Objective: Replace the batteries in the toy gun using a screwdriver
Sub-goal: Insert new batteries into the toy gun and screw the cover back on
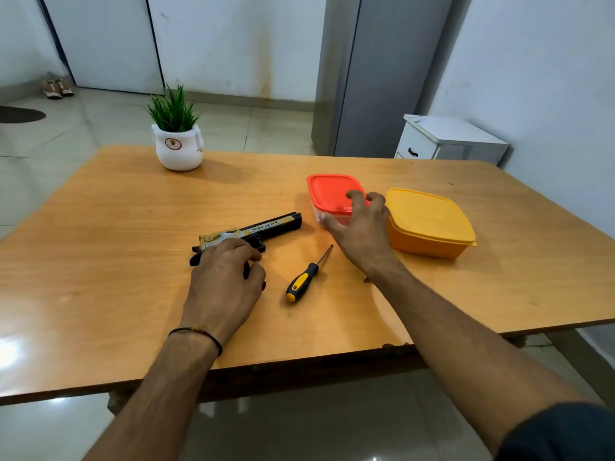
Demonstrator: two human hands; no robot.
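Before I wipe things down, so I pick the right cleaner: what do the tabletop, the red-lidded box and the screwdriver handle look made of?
Tabletop: glossy wood-look laminate, likely; grain print, chipped front edge. Red-lidded box: plastic, smooth opaque lid, clear base. Screwdriver handle: moulded plastic or rubber, yellow and black.

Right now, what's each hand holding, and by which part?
Left hand grips the toy gun by its handle; right hand grips the red-lidded container at its near corner.

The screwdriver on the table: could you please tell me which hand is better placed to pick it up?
Probably the right hand: it need only leave the red-lidded container, and the screwdriver lies near its wrist. The left hand holds the toy gun.
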